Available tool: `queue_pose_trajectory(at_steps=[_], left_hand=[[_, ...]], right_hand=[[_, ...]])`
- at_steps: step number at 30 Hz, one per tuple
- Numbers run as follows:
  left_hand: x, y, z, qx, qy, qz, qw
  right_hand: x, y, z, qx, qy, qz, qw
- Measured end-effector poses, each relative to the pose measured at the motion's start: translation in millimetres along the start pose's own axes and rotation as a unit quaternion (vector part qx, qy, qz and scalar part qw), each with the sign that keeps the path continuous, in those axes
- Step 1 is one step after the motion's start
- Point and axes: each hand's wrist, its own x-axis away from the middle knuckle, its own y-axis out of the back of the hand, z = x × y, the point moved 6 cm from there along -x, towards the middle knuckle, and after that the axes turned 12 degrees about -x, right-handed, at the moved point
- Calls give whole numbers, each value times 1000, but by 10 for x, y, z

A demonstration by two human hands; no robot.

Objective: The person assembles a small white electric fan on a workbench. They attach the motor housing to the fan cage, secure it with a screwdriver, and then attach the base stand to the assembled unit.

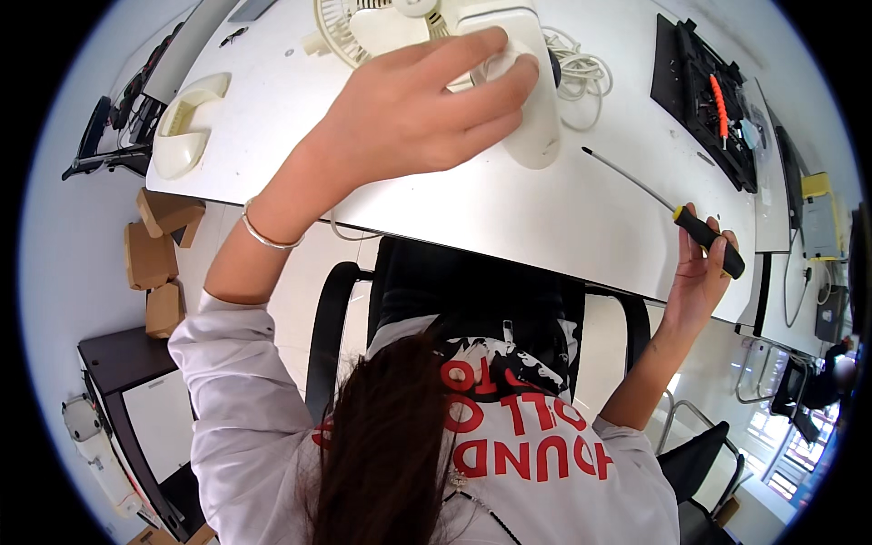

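Observation:
My left hand (431,109) reaches across the table and closes over the cream-coloured body of an electric fan (534,132), fingertips on its upper side. Part of the round fan grille (334,32) shows beyond my hand, cut off by the upper edge of view. On the right, over the front part of the table, my right hand (698,282) grips a screwdriver (698,231) by its black and yellow handle. Its thin shaft slants up and left, with the tip short of the fan body and apart from it.
A coiled pale cable (586,77) lies right of the fan. An open black tool case (704,100) with an orange tool (718,104) stands at the far right of the white table (409,209). A curved cream plastic part (173,150) lies left. Cardboard boxes (153,254) are beyond the left edge.

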Motion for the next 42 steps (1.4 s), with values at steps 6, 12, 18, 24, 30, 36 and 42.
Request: queue_pose_trajectory(at_steps=[6,12,18,24,30,36,42], left_hand=[[6,-87,40,14,8,18,1000],[359,-135,418,64,227,66,969],[944,70,508,95,562,-123,813],[1549,188,63,297,783,-277,471],[1620,56,-207,431,781,-354,282],[1610,10,-281,439,784,-328,292],[1559,-47,-345,453,779,-332,279]], right_hand=[[-10,-39,-21,-4,-2,21,1000],[24,0,-138,-63,-25,36,997],[103,-248,-279,-76,-45,75,993],[195,-572,-442,-54,-61,119,990],[290,-769,-521,-2,-31,194,980],[288,-716,-459,7,-25,152,988],[306,-617,-298,37,0,150,988]])
